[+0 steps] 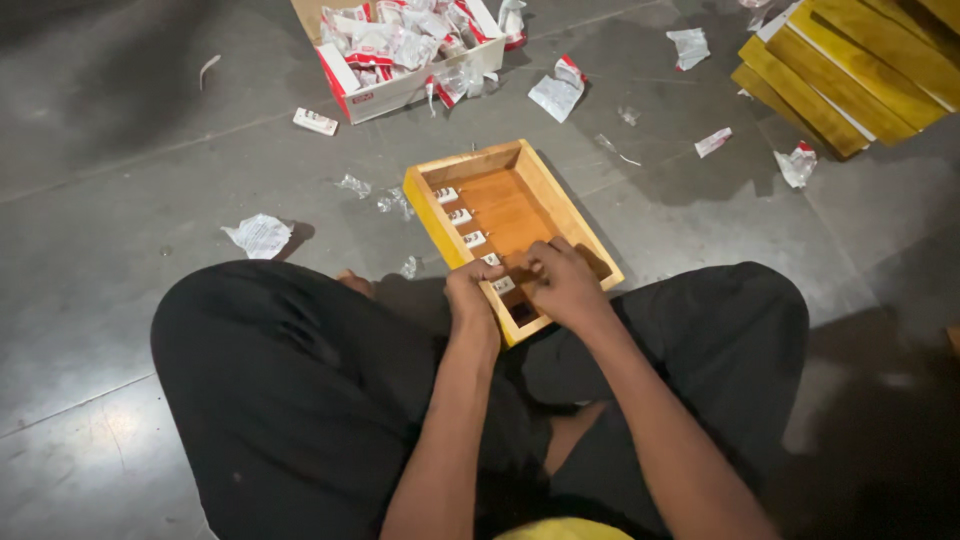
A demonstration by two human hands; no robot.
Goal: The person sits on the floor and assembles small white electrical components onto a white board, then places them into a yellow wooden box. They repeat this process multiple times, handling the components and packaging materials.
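A person sits on the grey floor (120, 200) with a wooden tray (560, 205) just in front of the legs. Both hands are at the near end of the tray. The left hand (470, 290) rests on the near left wall of the tray, with its fingers curled down. The right hand (565, 280) is bent over a small white piece (503, 285) inside the tray. It seems to press or pinch that piece, but the fingers hide it, so I cannot tell how tight the hold is. Along the left wall of the tray there is a row of small white pieces (460, 216), and four of them show beyond the hands. The right side of the tray is bare wood. Beyond the tray stands a cardboard box (385, 95) full of little packets (390, 40). Torn wrappers (258, 235) lie all around the tray. To the far right of the tray is a stack of yellow boards (850, 70).
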